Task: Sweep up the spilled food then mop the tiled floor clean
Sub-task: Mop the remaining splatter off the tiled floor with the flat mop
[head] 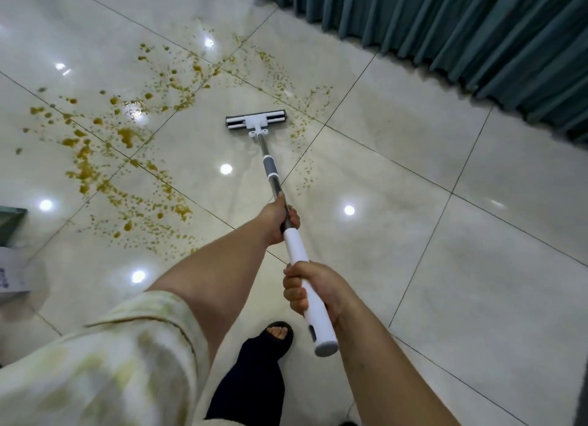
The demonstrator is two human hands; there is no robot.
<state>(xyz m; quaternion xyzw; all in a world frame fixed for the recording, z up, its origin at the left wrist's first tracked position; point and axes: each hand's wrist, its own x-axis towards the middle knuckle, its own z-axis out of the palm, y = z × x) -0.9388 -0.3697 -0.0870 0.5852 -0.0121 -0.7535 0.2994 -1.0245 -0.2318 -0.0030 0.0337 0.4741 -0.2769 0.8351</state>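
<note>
Head view, 1 frame. Your left hand (pixel 276 219) grips the flat mop's pole (pixel 269 165) at mid-frame, where the metal shaft meets the white grip (pixel 295 247); its fingers (pixel 294 217) are curled round the shaft. Your right hand (pixel 315 290) holds the same white grip lower in the frame, near its grey-capped end, with the fingers (pixel 294 295) wrapped tightly round it. The pole runs from lower centre up to the mop head (pixel 256 123), which lies flat on the tiled floor (pixel 445 266) just above the frame's centre.

The spilled food (pixel 86 168), yellow-brown blobs and specks, spreads across the upper left and left of the frame. A thinner band of specks (pixel 302 130) lies just beside the mop head's right end and trails down the frame. The strip of floor under the pole shows faint wet streaks.

A teal pleated curtain (pixel 445 28) hangs across the upper right. A pale patterned sleeve (pixel 111 346) fills the lower left, and 1 foot in a black open-toed slipper (pixel 280 336) stands at bottom centre. Ceiling lights reflect as bright spots on the glossy tiles.
</note>
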